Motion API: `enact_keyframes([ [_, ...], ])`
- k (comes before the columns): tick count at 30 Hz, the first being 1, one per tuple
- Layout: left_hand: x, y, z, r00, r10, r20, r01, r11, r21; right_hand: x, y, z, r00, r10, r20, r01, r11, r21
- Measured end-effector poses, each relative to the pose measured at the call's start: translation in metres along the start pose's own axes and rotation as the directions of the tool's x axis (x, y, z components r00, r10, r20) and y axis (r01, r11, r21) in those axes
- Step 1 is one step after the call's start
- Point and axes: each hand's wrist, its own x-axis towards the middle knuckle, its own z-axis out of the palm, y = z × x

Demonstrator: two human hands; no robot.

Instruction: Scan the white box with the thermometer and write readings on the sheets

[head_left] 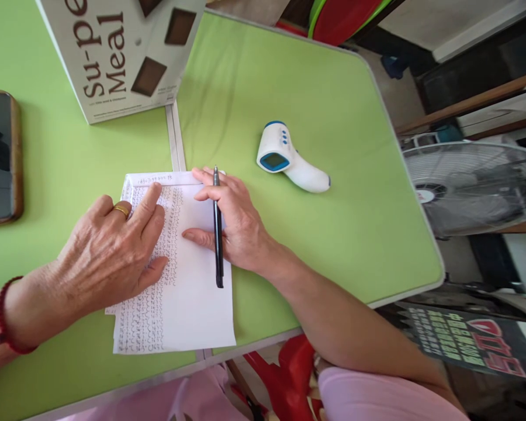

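A white sheet of paper (197, 316) with rows of small handwriting lies on the green table, its top edge folded over into a strip. My left hand (109, 251) rests on the left part of the sheet, fingers stretched toward the folded strip. It wears a gold ring and a red bead bracelet. On the sheet's right side, my right hand (236, 219) holds a black pen (218, 245) across its fingers, tip pointing away from me. The fingertips of that hand touch the folded strip, while its thumb lies on the paper.
A white box (109, 64) printed "Su-pe Meal" stands at the back left. A phone (0, 158) lies at the far left, and a white and blue infrared thermometer (289, 158) sits right of the paper. Beyond the green table (355, 234) stands a fan (469, 187).
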Motion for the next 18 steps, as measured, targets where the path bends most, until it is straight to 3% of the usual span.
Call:
enact_keyframes([
  [18,-0.0001,0.0048,-0.0022,1.000,-0.027,-0.003,0.027,0.998,0.051,0.0012,-0.0012,-0.0001,1.000,0.004,-0.010,-0.004,1.000,-0.016],
])
